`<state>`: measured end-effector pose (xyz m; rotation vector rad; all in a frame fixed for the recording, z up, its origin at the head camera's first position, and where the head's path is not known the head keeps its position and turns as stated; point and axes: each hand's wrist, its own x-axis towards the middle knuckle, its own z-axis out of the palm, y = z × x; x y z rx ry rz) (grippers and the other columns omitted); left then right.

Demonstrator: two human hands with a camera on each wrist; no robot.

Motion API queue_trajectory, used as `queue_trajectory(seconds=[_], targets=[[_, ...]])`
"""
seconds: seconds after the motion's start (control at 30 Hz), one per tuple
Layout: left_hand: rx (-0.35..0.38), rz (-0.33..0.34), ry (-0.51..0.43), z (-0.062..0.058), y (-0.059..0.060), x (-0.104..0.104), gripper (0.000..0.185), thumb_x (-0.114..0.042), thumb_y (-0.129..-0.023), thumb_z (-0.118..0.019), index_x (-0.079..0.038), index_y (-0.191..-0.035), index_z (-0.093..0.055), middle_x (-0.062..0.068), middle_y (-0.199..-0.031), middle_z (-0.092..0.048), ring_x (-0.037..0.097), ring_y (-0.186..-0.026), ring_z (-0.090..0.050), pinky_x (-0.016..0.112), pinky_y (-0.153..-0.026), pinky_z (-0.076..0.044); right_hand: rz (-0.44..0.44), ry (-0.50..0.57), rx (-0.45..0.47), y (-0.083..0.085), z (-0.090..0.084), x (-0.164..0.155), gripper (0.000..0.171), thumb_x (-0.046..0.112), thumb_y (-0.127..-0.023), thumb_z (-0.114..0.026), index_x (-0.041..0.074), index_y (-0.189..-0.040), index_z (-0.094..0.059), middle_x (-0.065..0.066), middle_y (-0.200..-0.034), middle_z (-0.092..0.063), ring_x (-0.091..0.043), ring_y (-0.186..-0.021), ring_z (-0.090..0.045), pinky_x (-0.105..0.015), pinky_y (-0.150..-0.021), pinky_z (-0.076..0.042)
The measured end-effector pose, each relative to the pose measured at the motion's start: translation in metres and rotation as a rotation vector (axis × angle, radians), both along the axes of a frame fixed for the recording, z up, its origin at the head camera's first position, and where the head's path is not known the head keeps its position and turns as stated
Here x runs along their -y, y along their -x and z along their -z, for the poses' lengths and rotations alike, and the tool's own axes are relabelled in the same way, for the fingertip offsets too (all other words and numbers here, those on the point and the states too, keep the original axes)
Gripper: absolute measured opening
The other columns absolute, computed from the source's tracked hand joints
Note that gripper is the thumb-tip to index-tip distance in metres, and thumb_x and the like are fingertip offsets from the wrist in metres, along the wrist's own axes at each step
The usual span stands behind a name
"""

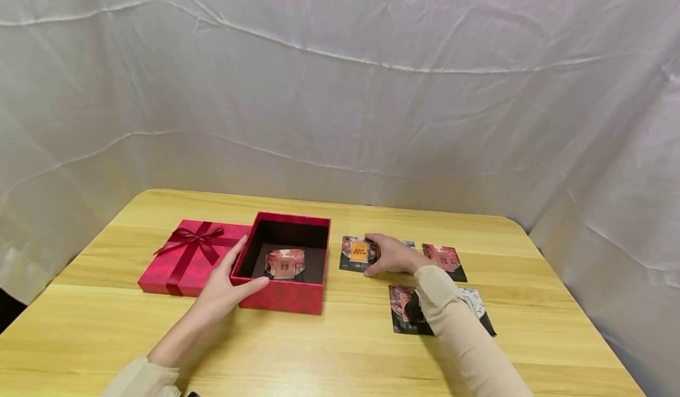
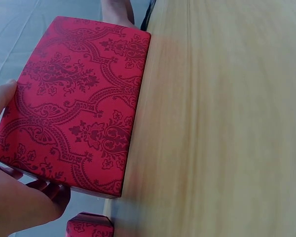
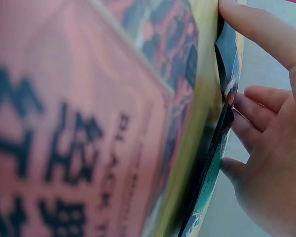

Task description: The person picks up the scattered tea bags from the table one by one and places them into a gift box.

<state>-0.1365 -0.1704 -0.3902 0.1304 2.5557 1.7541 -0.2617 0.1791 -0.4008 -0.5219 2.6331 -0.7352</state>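
An open red box (image 1: pixel 281 299) stands on the wooden table (image 1: pixel 329 350), with one round-printed packet (image 1: pixel 285 263) lying inside. My left hand (image 1: pixel 234 276) grips the box's near left corner, thumb on the front wall and fingers along the left side; up close the patterned wall (image 2: pixel 79 103) fills the left wrist view, with my thumb (image 2: pixel 0 98) at its edge. My right hand (image 1: pixel 379 254) lies to the right of the box on a packet with an orange label (image 1: pixel 357 252), fingers (image 3: pixel 256 106) curled at that packet's edge (image 3: pixel 222 123).
The box's lid (image 1: pixel 188 255) with a dark red bow lies flat just left of the box. More packets lie on the table: one right of my hand (image 1: pixel 443 258) and two near my forearm (image 1: pixel 406 308). White cloth (image 1: pixel 340 90) hangs behind the table.
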Motion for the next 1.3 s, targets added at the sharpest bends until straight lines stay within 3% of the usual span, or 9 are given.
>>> queue_trajectory(seconds=[0.5, 0.97, 1.3], targets=[[0.003, 0.004, -0.023, 0.002, -0.001, -0.001, 0.093, -0.026, -0.086, -0.074, -0.019, -0.157, -0.014, 0.017, -0.158, -0.013, 0.042, -0.142, -0.011, 0.071, -0.103, -0.018, -0.042, 0.034, -0.100, 0.001, 0.002, -0.004, 0.088, 0.025, -0.078, -0.080, -0.005, -0.146, -0.033, -0.024, -0.145, -0.038, -0.039, -0.131, -0.038, -0.053, -0.106, -0.033], [-0.021, 0.001, -0.013, 0.004, -0.002, 0.000, 0.092, -0.025, -0.086, -0.074, -0.017, -0.156, -0.015, 0.018, -0.158, -0.014, 0.043, -0.141, -0.011, 0.072, -0.103, -0.018, -0.035, 0.017, -0.195, -0.004, -0.011, -0.004, 0.084, 0.036, -0.077, -0.075, -0.001, -0.144, -0.041, -0.024, -0.143, -0.039, -0.037, -0.124, -0.041, -0.055, -0.099, -0.039], [-0.012, 0.005, -0.013, 0.001, 0.000, -0.001, 0.092, -0.027, -0.086, -0.073, -0.018, -0.157, -0.014, 0.017, -0.159, -0.012, 0.043, -0.142, -0.010, 0.071, -0.103, -0.018, -0.127, 0.002, -0.308, -0.024, -0.026, -0.001, 0.085, 0.044, -0.081, -0.070, 0.003, -0.147, -0.037, -0.021, -0.147, -0.036, -0.038, -0.133, -0.033, -0.061, -0.102, -0.034]])
